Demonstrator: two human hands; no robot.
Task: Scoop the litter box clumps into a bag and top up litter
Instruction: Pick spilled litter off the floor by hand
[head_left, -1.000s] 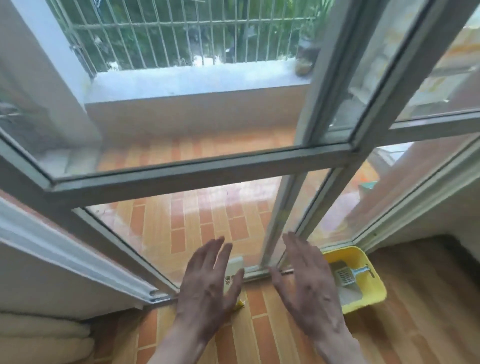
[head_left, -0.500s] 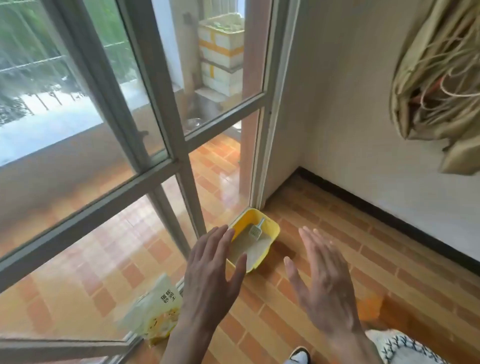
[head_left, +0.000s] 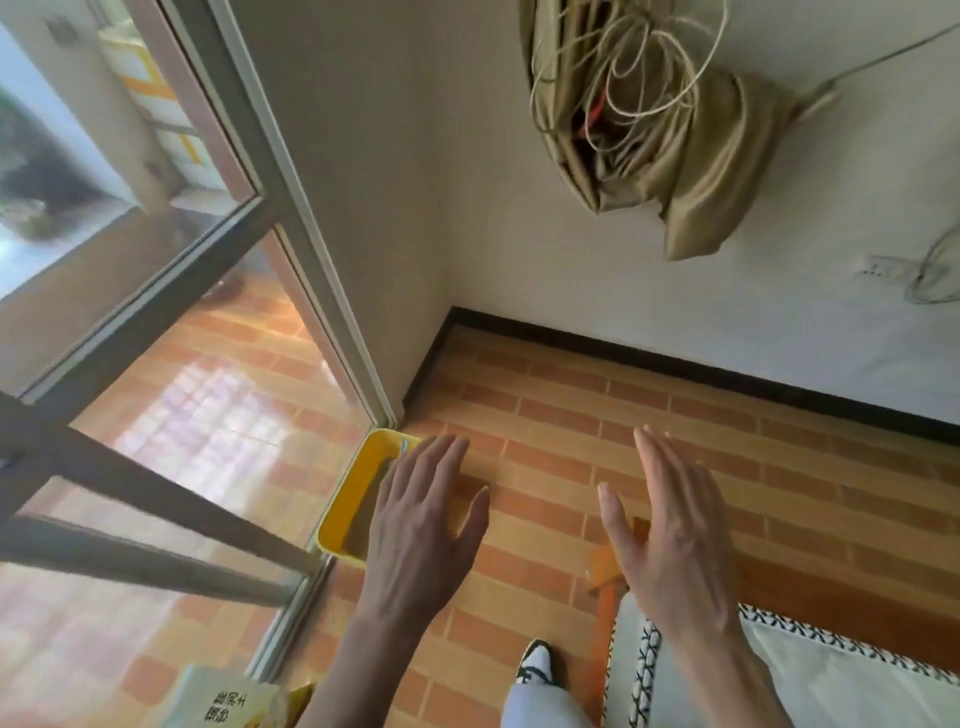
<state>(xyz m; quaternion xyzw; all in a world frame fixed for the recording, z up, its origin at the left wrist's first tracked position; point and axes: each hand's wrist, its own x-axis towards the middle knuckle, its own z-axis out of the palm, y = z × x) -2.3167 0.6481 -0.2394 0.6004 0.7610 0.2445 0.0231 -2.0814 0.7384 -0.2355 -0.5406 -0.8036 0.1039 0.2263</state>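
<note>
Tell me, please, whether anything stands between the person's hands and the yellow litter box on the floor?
Nothing visible does. The left hand hovers open just over the litter box by the glass door, and the right hand hangs open further right over bare floor.

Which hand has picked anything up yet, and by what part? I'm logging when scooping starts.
Neither. Both hands, left and right, are open with straight fingers above the floor, holding nothing.
</note>
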